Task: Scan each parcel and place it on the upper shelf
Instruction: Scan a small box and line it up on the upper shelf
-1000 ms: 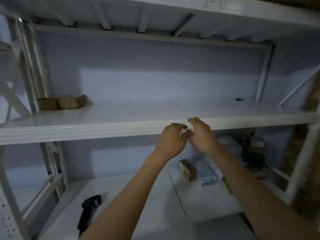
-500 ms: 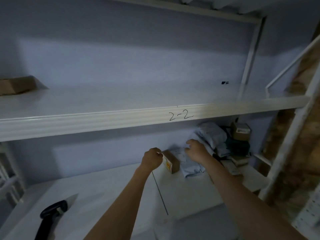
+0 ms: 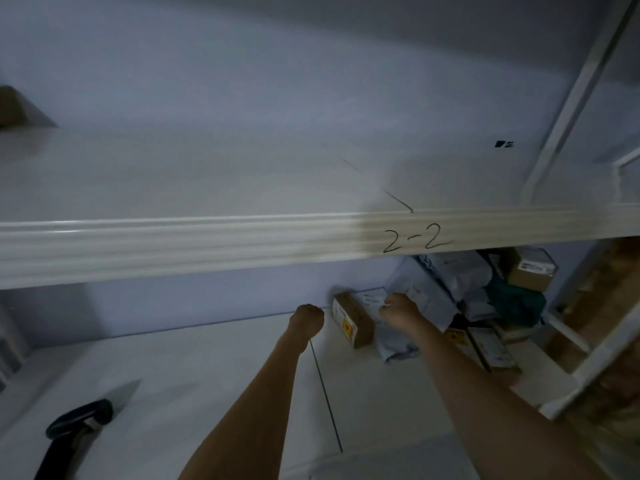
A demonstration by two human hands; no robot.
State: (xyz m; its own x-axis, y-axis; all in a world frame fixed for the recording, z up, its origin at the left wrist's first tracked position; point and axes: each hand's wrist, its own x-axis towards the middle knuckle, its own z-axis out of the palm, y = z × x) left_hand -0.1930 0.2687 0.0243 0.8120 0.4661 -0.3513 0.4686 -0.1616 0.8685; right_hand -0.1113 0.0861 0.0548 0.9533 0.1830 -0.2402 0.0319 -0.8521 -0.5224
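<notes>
A: Reaching down now: both hands were up at the lip of the upper shelf (image 3: 207,244) a second ago, and they have dropped to the lower shelf (image 3: 207,375) where the parcels lie.

B: So the last parcel is done with?

A: I judge so. One brown box (image 3: 10,105) sits far left on the upper shelf, and the hands have left that level with nothing in them.

B: What are the hands doing?

A: The right hand (image 3: 398,310) is at the grey mailer bag (image 3: 408,299), fingers curled onto its top edge; it looks like a grip, though the dim picture leaves that unsure. The left hand (image 3: 308,318) is a loose fist beside the small cardboard box (image 3: 353,320), near it but apart, holding nothing I can see.

B: And the scanner?

A: The black scanner (image 3: 76,431) lies at the lower left of the same shelf, well apart from both hands. Whatever gets picked must go there first.

B: Much left?

A: A heap of bags and boxes at the right, so plenty.
</notes>
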